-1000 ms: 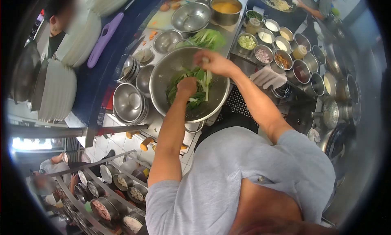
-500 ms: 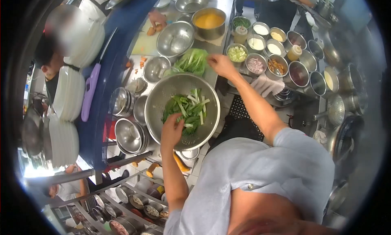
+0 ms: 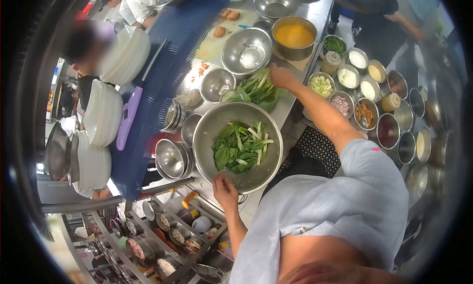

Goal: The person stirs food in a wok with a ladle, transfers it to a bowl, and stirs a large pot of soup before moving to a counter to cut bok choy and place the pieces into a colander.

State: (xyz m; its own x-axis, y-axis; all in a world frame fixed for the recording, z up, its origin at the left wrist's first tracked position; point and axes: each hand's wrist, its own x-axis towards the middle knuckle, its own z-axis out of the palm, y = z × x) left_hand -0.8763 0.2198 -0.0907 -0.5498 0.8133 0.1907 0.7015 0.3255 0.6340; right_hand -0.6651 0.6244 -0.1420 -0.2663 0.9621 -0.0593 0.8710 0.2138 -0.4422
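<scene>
A large metal colander stands in front of me with cut leafy greens inside, dark leaves mixed with pale stems. My left hand is at the colander's near rim, fingers loosely bent and apart, with nothing visible held. Beyond the far rim lies a bunch of leafy greens, whole leaves with pale stalks. My right hand is closed around the stalk end of this bunch; its fingertips are partly hidden.
Small metal bowls are stacked left of the colander. Behind are an empty bowl, a pot of orange liquid and a cutting board. Ingredient tubs line the right side. A purple-handled lighter and white plates lie left.
My left hand has come out of the cut greens to the colander's near rim. My right hand has closed on the bunch behind, whose leaves now spread wider. The view has shifted.
</scene>
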